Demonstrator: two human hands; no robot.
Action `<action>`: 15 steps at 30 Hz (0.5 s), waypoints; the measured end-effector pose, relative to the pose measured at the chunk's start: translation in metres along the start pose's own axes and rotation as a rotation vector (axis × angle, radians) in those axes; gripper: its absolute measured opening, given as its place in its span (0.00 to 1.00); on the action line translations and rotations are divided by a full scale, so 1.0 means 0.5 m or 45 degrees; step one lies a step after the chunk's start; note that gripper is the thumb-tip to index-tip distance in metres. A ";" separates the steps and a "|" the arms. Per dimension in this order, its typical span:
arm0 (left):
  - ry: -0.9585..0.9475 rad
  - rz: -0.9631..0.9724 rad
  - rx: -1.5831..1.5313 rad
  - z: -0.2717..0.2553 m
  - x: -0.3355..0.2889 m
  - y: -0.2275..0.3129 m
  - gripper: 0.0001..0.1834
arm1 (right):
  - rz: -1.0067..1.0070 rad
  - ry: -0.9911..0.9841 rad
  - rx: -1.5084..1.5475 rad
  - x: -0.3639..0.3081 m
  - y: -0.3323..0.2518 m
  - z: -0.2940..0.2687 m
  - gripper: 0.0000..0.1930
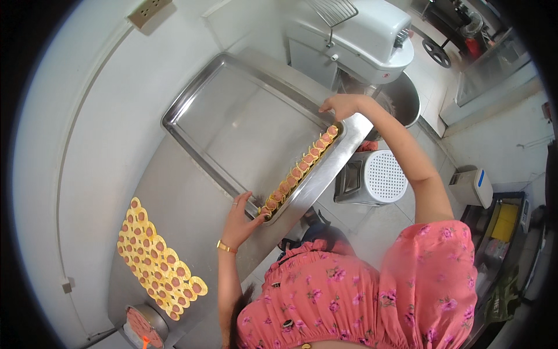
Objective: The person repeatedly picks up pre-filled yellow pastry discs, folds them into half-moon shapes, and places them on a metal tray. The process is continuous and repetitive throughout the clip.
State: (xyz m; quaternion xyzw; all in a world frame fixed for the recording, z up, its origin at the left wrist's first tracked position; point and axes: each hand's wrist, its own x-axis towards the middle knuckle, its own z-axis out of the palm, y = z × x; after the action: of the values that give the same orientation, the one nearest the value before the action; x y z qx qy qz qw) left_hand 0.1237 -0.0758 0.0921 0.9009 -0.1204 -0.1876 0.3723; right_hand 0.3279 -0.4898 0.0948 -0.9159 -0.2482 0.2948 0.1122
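A large shallow metal tray [232,125] lies at an angle on the steel table. Along its right inner side runs a row of meat-filled dumplings [296,173] in thin yellow wrappers, packed side by side. My left hand [237,222] rests over the tray's near corner, thumb and fingers apart, at the near end of the row. At the tray's far right corner, my right hand [344,106] has its fingers bent over the rim, just beyond the row's other end. To the left, round yellow wrappers [156,256] overlap in a sheet, each topped with pinkish meat filling.
A metal bowl of pink filling [145,326] with an orange-handled utensil stands at the lower left. Beyond the steel table [174,186] is a white floor mixer [372,41] with its bowl. A white-topped stool [385,177] is on the tiled floor right of the table.
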 end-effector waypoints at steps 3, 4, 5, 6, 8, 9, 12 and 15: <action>-0.149 0.040 0.119 0.016 0.040 0.000 0.48 | -0.092 -0.090 -0.156 -0.005 -0.004 0.032 0.39; -0.187 0.058 0.185 0.020 0.049 -0.002 0.50 | -0.129 -0.098 -0.199 -0.006 -0.011 0.046 0.41; -0.228 0.050 0.177 0.024 0.056 -0.004 0.52 | -0.138 -0.130 -0.271 -0.006 -0.022 0.062 0.43; -0.272 0.031 0.189 0.028 0.061 -0.007 0.53 | -0.199 -0.118 -0.325 -0.007 -0.030 0.074 0.44; -0.333 -0.004 0.181 0.035 0.069 -0.012 0.55 | -0.193 -0.184 -0.388 -0.004 -0.044 0.092 0.45; -0.349 -0.020 0.163 0.037 0.071 -0.014 0.55 | -0.213 -0.204 -0.411 -0.001 -0.049 0.097 0.46; -0.390 -0.066 0.093 0.041 0.074 -0.017 0.56 | -0.169 -0.355 -0.567 0.013 -0.054 0.092 0.48; -0.396 -0.050 0.089 0.042 0.078 -0.016 0.57 | -0.123 -0.362 -0.529 0.018 -0.060 0.090 0.44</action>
State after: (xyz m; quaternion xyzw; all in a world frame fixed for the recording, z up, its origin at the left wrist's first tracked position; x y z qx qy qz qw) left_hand 0.1503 -0.0974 0.0628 0.8755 -0.1656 -0.3279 0.3139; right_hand 0.2957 -0.4569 0.0653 -0.8557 -0.3604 0.3575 -0.1006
